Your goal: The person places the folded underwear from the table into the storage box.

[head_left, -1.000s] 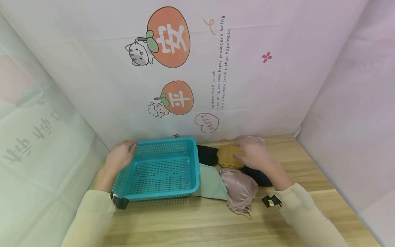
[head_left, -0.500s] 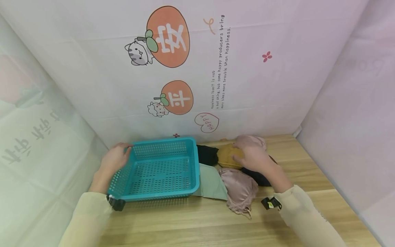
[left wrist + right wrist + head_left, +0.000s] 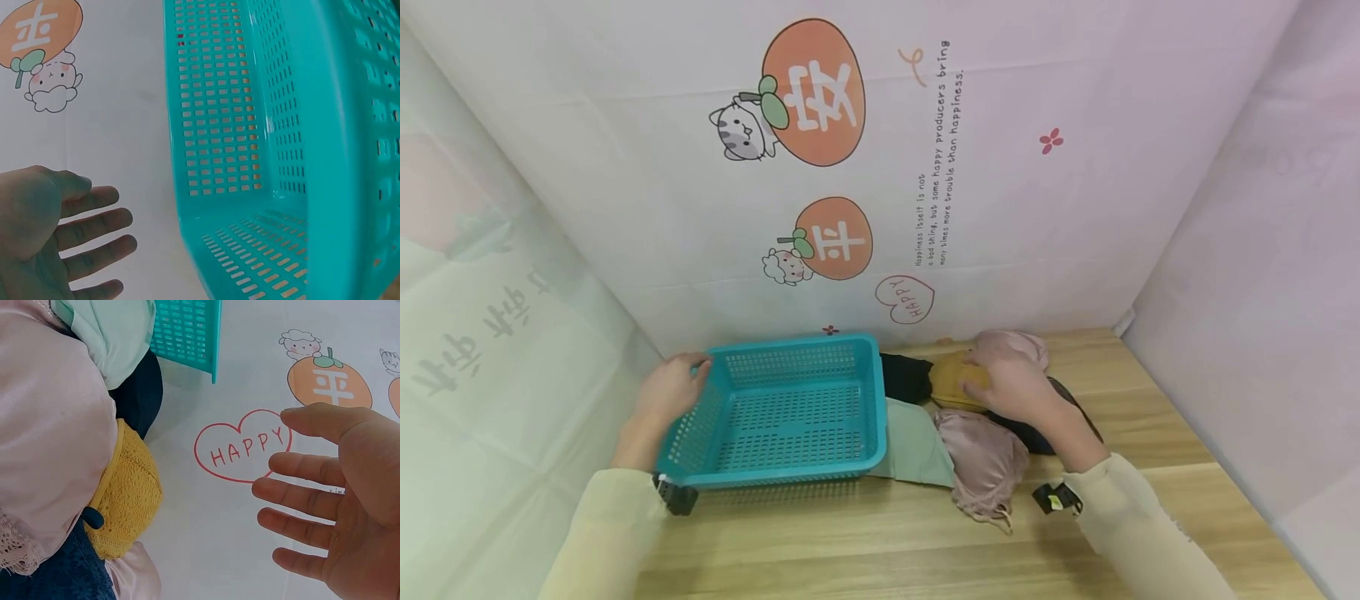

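My left hand point(image 3: 667, 392) is beside the left end of a turquoise plastic basket point(image 3: 775, 478). In the left wrist view its fingers are spread loosely, apart from the basket wall. Over the clothing pile on the right hovers my right hand point(image 3: 1018, 383), fingers extended and holding nothing in the right wrist view. Beneath and around it lie a mustard-yellow bra point(image 3: 953, 379), a dark navy lace piece point(image 3: 1030, 433) and a pale pink piece point(image 3: 1026, 343), partly covered. Nearer the front is a mauve satin bra point(image 3: 981, 454) with lace trim, beside a mint-green garment point(image 3: 917, 446).
A black piece point(image 3: 904, 377) sits against the basket's right side. Everything stands on a wooden tabletop point(image 3: 820, 542). Printed white cloth walls point(image 3: 1000, 233) rise at the back and on both sides, close behind the basket and garments.
My left hand has drifted left and slightly down, uncovering more of the basket's left rim. The right hand has shifted slightly, showing more of the dark navy piece. The garments have stayed put.
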Demonstrator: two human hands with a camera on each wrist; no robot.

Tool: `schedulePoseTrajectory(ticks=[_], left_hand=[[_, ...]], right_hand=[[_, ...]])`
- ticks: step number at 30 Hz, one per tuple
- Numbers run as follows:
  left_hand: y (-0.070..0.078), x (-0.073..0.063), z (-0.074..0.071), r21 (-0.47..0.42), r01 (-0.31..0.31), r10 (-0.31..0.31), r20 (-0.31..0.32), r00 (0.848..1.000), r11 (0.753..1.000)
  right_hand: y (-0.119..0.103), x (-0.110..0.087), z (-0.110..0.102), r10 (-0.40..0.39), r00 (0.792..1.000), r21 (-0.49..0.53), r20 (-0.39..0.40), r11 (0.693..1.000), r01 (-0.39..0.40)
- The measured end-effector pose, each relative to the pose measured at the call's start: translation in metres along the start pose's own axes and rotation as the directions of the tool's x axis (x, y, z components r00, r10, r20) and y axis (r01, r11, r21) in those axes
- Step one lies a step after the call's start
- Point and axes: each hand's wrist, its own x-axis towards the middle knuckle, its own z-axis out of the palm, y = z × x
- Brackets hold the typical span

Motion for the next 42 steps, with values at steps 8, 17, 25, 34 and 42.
schedulePoseTrajectory(ticks=[8,17,25,34,42], left_hand=[[-0.010,0.000,0.004,0.025,0.010,-0.010,-0.016,1.000,1.000],[-0.017,-0.003,0.008,0.064,0.012,-0.009,-0.044,0.999,0.998],[-0.023,-0.005,0.007,0.050,0.052,-0.049,-0.062,0.997,0.997],[-0.030,-0.003,0.009,0.058,0.069,-0.065,-0.063,0.996,0.996],[-0.034,-0.002,0.010,0.028,0.100,-0.098,-0.052,0.994,0.995]], right_hand=[[-0.003,-0.002,0.001,-0.007,1.000,0.024,-0.003,1.000,0.007],[-0.005,-0.004,0.006,-0.037,0.999,0.048,-0.005,0.998,0.038],[-0.011,-0.006,0.008,0.013,1.000,0.080,0.028,0.997,-0.015],[-0.014,-0.012,0.015,-0.017,0.999,0.065,0.035,0.998,0.014],[-0.015,-0.014,0.020,-0.016,0.999,0.071,0.045,0.997,0.013]])
